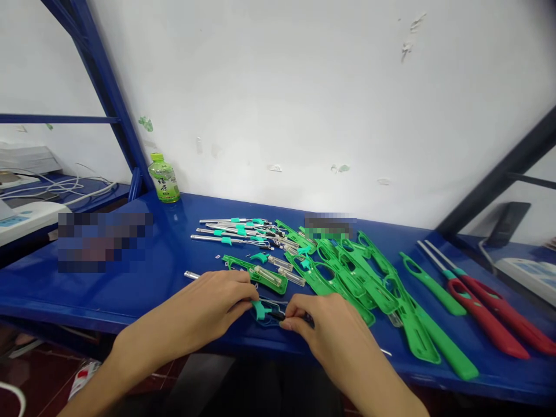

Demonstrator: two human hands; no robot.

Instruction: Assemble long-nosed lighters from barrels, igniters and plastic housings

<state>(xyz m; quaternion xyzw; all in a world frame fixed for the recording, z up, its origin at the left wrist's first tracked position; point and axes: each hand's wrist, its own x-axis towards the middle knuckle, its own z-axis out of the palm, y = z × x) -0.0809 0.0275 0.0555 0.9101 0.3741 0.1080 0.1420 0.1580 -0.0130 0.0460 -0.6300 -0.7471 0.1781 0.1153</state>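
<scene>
My left hand (223, 295) is closed on a lighter's metal-tube assembly. The silver tube end (191, 275) sticks out past the hand, and the teal trigger (260, 311) shows at its fingertips. My right hand (315, 315) pinches a small black igniter piece (277, 315) beside that trigger, with thin wires around it. Its far end is hidden by the fingers. Just beyond the hands lies a green lighter half-shell (273, 282) with a clear fuel tank in it. Several tube assemblies (226, 238) with teal parts lie farther back.
Several green lighter shells (325, 278) are heaped right of centre. Two red lighters (486, 318) lie on the right of the blue table (174, 301). A green-capped bottle (164, 179) stands at the back left, near the blue frame post (108, 81). Blurred-out items lie left and back.
</scene>
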